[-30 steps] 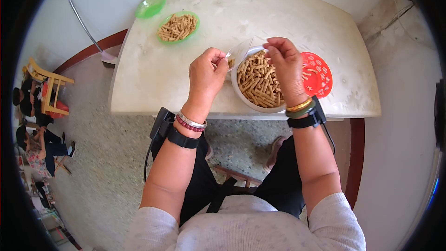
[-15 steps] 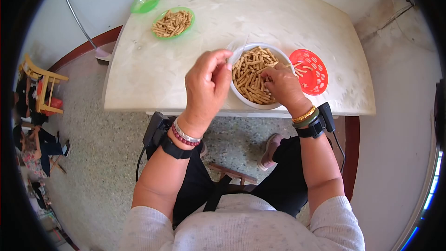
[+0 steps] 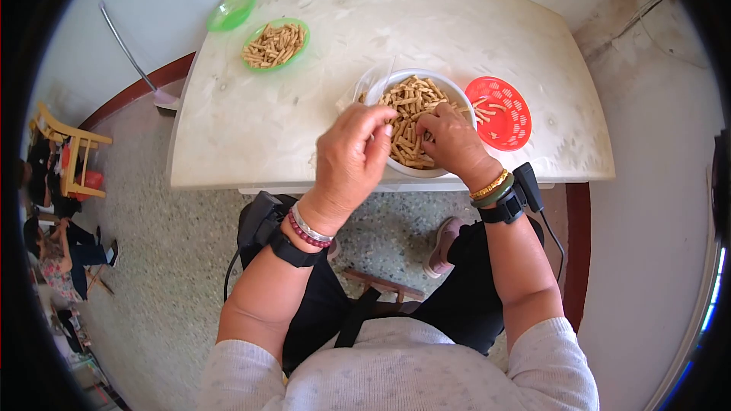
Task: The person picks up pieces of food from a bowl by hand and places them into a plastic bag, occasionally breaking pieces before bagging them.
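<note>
A white bowl (image 3: 455, 96) full of tan snack sticks (image 3: 411, 99) stands near the front edge of the pale table (image 3: 251, 129). My right hand (image 3: 451, 141) rests in the bowl with its fingers curled among the sticks. My left hand (image 3: 352, 156) hovers at the bowl's left rim, fingers pinched on a thin clear plastic bag (image 3: 371, 85) that rises from beside the bowl. Whether either hand holds a stick is hidden.
A red perforated lid (image 3: 509, 118) with a few sticks lies right of the bowl. A green dish of sticks (image 3: 276, 46) and an empty green lid (image 3: 230, 11) sit at the table's far left. A wooden chair (image 3: 65, 154) and seated people are at the far left.
Both hands have come down from above the bowl toward me. My right hand dropped into the sticks; my left hand moved right to the bowl's rim with the bag.
</note>
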Action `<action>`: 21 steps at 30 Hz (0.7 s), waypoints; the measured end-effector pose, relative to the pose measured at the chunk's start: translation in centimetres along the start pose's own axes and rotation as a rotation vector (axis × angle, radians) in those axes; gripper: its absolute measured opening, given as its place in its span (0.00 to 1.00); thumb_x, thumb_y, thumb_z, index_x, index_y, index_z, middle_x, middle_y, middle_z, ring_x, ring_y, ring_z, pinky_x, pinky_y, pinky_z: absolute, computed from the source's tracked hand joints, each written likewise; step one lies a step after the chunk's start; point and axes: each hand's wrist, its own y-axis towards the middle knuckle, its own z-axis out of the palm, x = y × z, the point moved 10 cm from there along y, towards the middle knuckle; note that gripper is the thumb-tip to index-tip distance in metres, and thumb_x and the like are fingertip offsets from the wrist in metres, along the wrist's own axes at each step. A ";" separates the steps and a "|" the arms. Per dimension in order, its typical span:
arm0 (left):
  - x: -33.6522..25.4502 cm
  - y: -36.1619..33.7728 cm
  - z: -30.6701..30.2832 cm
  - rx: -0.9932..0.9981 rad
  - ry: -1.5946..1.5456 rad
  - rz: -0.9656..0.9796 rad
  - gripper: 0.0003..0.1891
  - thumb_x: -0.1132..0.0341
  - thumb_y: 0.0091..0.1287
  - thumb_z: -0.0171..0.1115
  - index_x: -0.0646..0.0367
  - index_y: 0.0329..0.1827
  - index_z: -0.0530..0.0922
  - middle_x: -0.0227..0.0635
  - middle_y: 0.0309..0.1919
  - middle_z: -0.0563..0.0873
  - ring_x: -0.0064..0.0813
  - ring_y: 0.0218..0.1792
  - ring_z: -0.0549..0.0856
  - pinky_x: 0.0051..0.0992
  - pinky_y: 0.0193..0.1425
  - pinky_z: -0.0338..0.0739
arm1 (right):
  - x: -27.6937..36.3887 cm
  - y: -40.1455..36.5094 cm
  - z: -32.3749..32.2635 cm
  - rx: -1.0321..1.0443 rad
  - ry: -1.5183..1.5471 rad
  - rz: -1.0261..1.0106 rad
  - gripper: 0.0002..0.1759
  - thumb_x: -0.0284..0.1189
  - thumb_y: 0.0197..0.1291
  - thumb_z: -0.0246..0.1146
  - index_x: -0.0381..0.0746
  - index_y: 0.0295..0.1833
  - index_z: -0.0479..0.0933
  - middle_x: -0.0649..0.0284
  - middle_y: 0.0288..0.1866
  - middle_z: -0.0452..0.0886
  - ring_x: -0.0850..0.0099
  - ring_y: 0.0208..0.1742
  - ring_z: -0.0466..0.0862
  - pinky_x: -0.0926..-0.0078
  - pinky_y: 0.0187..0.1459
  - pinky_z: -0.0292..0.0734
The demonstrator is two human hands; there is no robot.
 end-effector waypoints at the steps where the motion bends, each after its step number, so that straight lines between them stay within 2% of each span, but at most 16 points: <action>1: -0.5 -0.2 0.5 -0.009 0.029 0.049 0.11 0.79 0.65 0.62 0.60 0.50 0.80 0.34 0.40 0.82 0.18 0.31 0.79 0.18 0.32 0.73 | 0.1 0.0 -0.2 -0.004 0.001 0.001 0.09 0.27 0.54 0.66 0.43 0.42 0.80 0.53 0.42 0.76 0.52 0.50 0.79 0.59 0.53 0.75; 2: -1.1 -0.3 0.8 -0.020 0.058 0.098 0.13 0.79 0.65 0.62 0.60 0.52 0.80 0.35 0.43 0.82 0.20 0.33 0.80 0.19 0.32 0.74 | 0.3 0.0 -0.4 0.016 0.017 0.012 0.09 0.26 0.54 0.66 0.43 0.42 0.80 0.53 0.42 0.76 0.52 0.49 0.79 0.59 0.53 0.76; 3: -1.5 -0.3 0.5 -0.011 0.122 0.120 0.19 0.77 0.64 0.63 0.60 0.59 0.76 0.40 0.55 0.78 0.23 0.39 0.81 0.21 0.34 0.77 | 0.3 0.0 -0.5 0.038 0.031 0.022 0.08 0.26 0.54 0.66 0.43 0.42 0.80 0.52 0.42 0.76 0.52 0.49 0.79 0.59 0.53 0.76; 4: -1.7 0.1 -0.7 -0.082 0.118 0.190 0.27 0.74 0.64 0.64 0.63 0.67 0.69 0.44 0.64 0.73 0.29 0.50 0.81 0.25 0.45 0.80 | 0.2 0.0 -0.5 0.036 0.030 0.022 0.08 0.26 0.54 0.66 0.43 0.42 0.80 0.52 0.42 0.76 0.52 0.49 0.79 0.59 0.53 0.76; 5: -1.0 0.4 -2.7 -0.214 -0.024 0.178 0.31 0.64 0.67 0.64 0.65 0.71 0.65 0.54 0.71 0.66 0.47 0.73 0.66 0.42 0.74 0.62 | 0.3 -0.2 -1.1 -0.032 0.071 -0.007 0.06 0.27 0.55 0.65 0.42 0.40 0.81 0.53 0.40 0.78 0.53 0.47 0.80 0.59 0.51 0.77; 6: -0.5 1.0 -5.4 -0.365 -0.113 0.182 0.37 0.64 0.68 0.63 0.66 0.77 0.56 0.52 0.76 0.59 0.45 0.78 0.57 0.42 0.79 0.51 | 0.3 -0.4 -1.8 -0.104 0.112 -0.032 0.05 0.28 0.56 0.64 0.42 0.38 0.81 0.54 0.39 0.80 0.53 0.45 0.82 0.58 0.49 0.78; 7: 0.2 1.1 -8.1 -0.529 -0.221 0.139 0.40 0.63 0.69 0.62 0.65 0.79 0.50 0.51 0.78 0.55 0.44 0.79 0.52 0.41 0.81 0.46 | 0.0 -0.5 -1.7 -0.110 0.113 -0.025 0.05 0.28 0.56 0.64 0.42 0.38 0.81 0.54 0.39 0.80 0.53 0.45 0.82 0.58 0.49 0.78; 8: 0.6 1.1 -10.3 -0.657 -0.234 0.054 0.39 0.63 0.70 0.61 0.66 0.79 0.50 0.52 0.79 0.53 0.43 0.80 0.50 0.40 0.81 0.43 | -1.1 -0.5 -1.9 -0.144 0.145 0.060 0.05 0.28 0.56 0.64 0.41 0.38 0.82 0.53 0.38 0.80 0.53 0.45 0.82 0.58 0.48 0.78; 10: 1.1 0.7 -11.0 -0.680 -0.189 -0.033 0.37 0.64 0.71 0.60 0.67 0.78 0.53 0.52 0.78 0.55 0.44 0.79 0.53 0.40 0.80 0.47 | -2.2 -0.7 -2.2 -0.179 0.177 0.142 0.05 0.28 0.56 0.64 0.41 0.38 0.82 0.53 0.38 0.80 0.53 0.44 0.82 0.58 0.48 0.78; 12: -2.1 1.2 -6.4 -0.323 0.221 0.293 0.33 0.67 0.70 0.60 0.67 0.75 0.58 0.52 0.70 0.71 0.44 0.72 0.71 0.40 0.78 0.56 | -1.7 -0.6 -2.0 -0.119 0.196 0.096 0.05 0.27 0.56 0.64 0.41 0.38 0.82 0.53 0.37 0.80 0.53 0.44 0.82 0.58 0.47 0.78; 14: -3.0 0.9 -1.3 0.051 0.150 0.193 0.25 0.73 0.68 0.62 0.67 0.68 0.70 0.47 0.52 0.86 0.35 0.58 0.84 0.34 0.64 0.75 | -0.9 -0.4 -1.6 -0.087 0.220 0.042 0.05 0.27 0.55 0.64 0.41 0.38 0.82 0.53 0.37 0.80 0.53 0.44 0.82 0.58 0.47 0.78; 16: -0.2 -0.5 1.8 0.161 -0.016 -0.019 0.18 0.76 0.66 0.62 0.65 0.60 0.78 0.41 0.39 0.89 0.30 0.45 0.88 0.28 0.48 0.81 | -0.2 -0.4 -1.1 -0.057 0.245 0.001 0.05 0.27 0.55 0.64 0.41 0.38 0.82 0.54 0.38 0.80 0.53 0.44 0.82 0.59 0.47 0.78; 17: -0.1 -0.5 2.3 0.163 -0.016 -0.017 0.18 0.76 0.66 0.62 0.65 0.60 0.78 0.41 0.39 0.89 0.30 0.45 0.88 0.28 0.48 0.81 | 0.2 -0.3 -0.7 -0.045 0.197 -0.024 0.06 0.27 0.54 0.64 0.42 0.38 0.82 0.54 0.38 0.80 0.54 0.44 0.82 0.59 0.47 0.78; 19: -1.2 0.0 2.5 0.118 0.090 0.119 0.13 0.78 0.66 0.61 0.63 0.53 0.82 0.39 0.38 0.88 0.27 0.39 0.87 0.24 0.39 0.80 | 0.8 -0.1 0.0 -0.056 0.113 -0.050 0.07 0.29 0.53 0.66 0.43 0.39 0.83 0.55 0.39 0.80 0.55 0.45 0.83 0.60 0.47 0.79; 20: -1.2 0.2 2.5 0.122 0.090 0.124 0.13 0.78 0.66 0.61 0.63 0.53 0.82 0.39 0.38 0.88 0.27 0.39 0.87 0.24 0.39 0.80 | 1.1 0.1 0.1 -0.062 0.114 -0.047 0.07 0.29 0.53 0.66 0.43 0.39 0.83 0.55 0.39 0.80 0.55 0.45 0.83 0.60 0.47 0.79; 21: -0.4 0.6 1.7 0.067 0.059 0.044 0.12 0.78 0.66 0.61 0.62 0.52 0.82 0.38 0.37 0.87 0.27 0.37 0.86 0.23 0.38 0.79 | 1.1 0.3 0.5 -0.034 0.024 -0.008 0.07 0.31 0.54 0.65 0.43 0.38 0.83 0.55 0.40 0.81 0.56 0.45 0.83 0.60 0.47 0.80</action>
